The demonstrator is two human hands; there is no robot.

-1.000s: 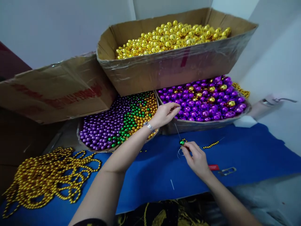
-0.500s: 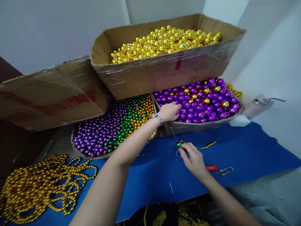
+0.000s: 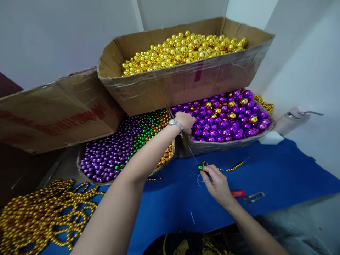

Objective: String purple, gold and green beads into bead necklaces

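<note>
My left hand (image 3: 185, 122) is at the near left corner of the box of shiny purple beads (image 3: 225, 132). Its fingers look curled, their tips are hidden, and I cannot make out what they hold. Lower down, my right hand (image 3: 216, 182) pinches a green bead (image 3: 200, 167) between thumb and fingertips. A thin straight needle or wire (image 3: 192, 153) slants up and left from this bead towards my left hand. Fine white thread (image 3: 198, 180) loops loosely below it. Small gold beads (image 3: 235, 166) on a thread lie on the blue cloth (image 3: 170, 205) beyond my right hand.
A carton of gold beads (image 3: 186, 49) sits above two bead boxes; the left one holds purple, green and gold beads (image 3: 103, 159). Gold bead strands (image 3: 39, 216) are heaped at left. A red tag (image 3: 238, 193), metal clip (image 3: 255, 197) and pale bottle (image 3: 289, 120) are at right.
My left hand has drawn back left over the purple beads, and its fingers look more curled. My right hand still pinches the green bead, and the view has shifted slightly.
</note>
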